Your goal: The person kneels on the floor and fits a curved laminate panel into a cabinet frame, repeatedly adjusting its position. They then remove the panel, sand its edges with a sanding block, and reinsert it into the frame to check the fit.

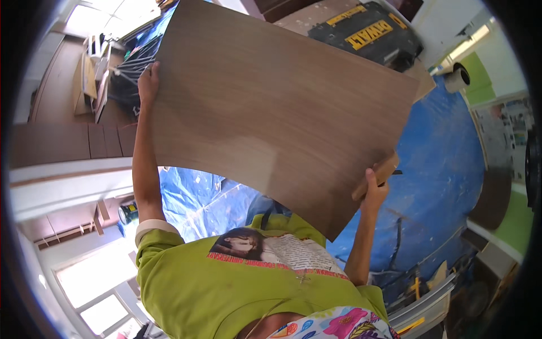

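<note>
A large wood-grain board (271, 96) is held up in front of me, tilted, its face filling the middle of the head view. My left hand (148, 85) is closed round its left edge, the thumb on the near face. At the lower right corner, my right hand (375, 191) is closed on a light brown block (385, 169) that lies against the board's edge. A short dark tip sticks out beyond that block; what it belongs to is hidden. I cannot tell whether the right fingers also reach the board's back.
Blue plastic sheeting (435, 164) covers the floor. A black case with yellow lettering (367, 34) lies beyond the board, near a grey tube (456, 78). Dark cables (127, 79) and upright wood offcuts (90, 79) are at the left. A metal frame (423, 308) sits at lower right.
</note>
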Action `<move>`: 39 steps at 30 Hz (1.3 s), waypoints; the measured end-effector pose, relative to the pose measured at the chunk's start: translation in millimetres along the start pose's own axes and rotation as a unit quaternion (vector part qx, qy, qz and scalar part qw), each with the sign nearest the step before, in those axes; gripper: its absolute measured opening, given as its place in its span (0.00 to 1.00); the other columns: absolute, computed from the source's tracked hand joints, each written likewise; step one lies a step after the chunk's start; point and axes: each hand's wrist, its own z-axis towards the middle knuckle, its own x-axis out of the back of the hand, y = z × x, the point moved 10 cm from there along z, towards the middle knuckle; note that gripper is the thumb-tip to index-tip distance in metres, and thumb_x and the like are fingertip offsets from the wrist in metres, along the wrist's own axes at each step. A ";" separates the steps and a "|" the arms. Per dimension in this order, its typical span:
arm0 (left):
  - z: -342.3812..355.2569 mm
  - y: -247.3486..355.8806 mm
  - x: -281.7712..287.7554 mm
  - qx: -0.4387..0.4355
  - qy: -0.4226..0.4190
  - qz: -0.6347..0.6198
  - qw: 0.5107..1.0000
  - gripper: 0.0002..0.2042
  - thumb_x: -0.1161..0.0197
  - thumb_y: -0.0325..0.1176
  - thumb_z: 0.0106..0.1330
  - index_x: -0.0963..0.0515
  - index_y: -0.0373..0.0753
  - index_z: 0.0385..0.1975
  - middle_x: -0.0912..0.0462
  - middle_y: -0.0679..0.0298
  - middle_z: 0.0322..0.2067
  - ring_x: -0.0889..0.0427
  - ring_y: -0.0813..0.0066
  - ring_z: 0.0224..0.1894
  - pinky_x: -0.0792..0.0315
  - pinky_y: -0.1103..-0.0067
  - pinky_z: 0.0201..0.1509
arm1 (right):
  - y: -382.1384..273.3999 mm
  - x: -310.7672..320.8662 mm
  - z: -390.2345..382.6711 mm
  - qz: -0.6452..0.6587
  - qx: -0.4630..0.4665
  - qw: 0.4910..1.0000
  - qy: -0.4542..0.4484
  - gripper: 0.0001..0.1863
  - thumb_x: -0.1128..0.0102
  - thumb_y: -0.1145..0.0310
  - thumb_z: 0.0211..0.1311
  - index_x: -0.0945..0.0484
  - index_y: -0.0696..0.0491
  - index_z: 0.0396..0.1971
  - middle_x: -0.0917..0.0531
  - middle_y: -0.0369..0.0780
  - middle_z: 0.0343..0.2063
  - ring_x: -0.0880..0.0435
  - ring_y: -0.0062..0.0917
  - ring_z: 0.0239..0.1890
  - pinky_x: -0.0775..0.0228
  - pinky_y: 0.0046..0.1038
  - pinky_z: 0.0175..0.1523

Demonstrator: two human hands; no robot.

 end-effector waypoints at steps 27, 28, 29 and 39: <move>-0.3 107.4 -382.3 -0.426 -0.186 -0.078 0.882 0.19 0.40 0.39 0.70 0.24 0.36 0.56 0.17 0.49 0.43 0.17 0.54 0.45 0.24 0.58 0.49 | 206.9 -112.9 -103.5 0.163 -0.104 0.949 0.250 0.30 0.24 0.55 0.55 0.20 0.60 0.53 0.16 0.37 0.45 0.20 0.23 0.48 0.28 0.28 0.52; -82.7 166.5 -368.3 -0.404 -0.249 -0.128 0.871 0.19 0.41 0.41 0.72 0.23 0.38 0.56 0.19 0.50 0.48 0.20 0.56 0.50 0.26 0.58 0.54 | 212.2 -107.9 -104.0 0.208 -0.094 0.943 0.242 0.32 0.25 0.55 0.56 0.21 0.60 0.55 0.17 0.39 0.47 0.19 0.25 0.49 0.28 0.30 0.54; -149.1 216.2 -346.3 -0.417 -0.287 -0.162 0.847 0.19 0.42 0.44 0.74 0.23 0.39 0.56 0.21 0.50 0.53 0.22 0.58 0.55 0.28 0.57 0.58 | 214.0 -103.4 -104.3 0.256 -0.083 0.936 0.225 0.33 0.26 0.55 0.57 0.23 0.60 0.57 0.18 0.40 0.49 0.19 0.26 0.51 0.27 0.31 0.55; -415.0 392.8 -271.0 -0.498 -0.345 -0.285 0.743 0.27 0.42 0.52 0.71 0.29 0.50 0.68 0.39 0.63 0.73 0.49 0.56 0.78 0.60 0.44 0.78 | 228.0 -25.0 -170.7 0.356 -0.053 0.898 0.253 0.32 0.32 0.54 0.64 0.31 0.59 0.59 0.21 0.46 0.52 0.17 0.32 0.50 0.19 0.37 0.52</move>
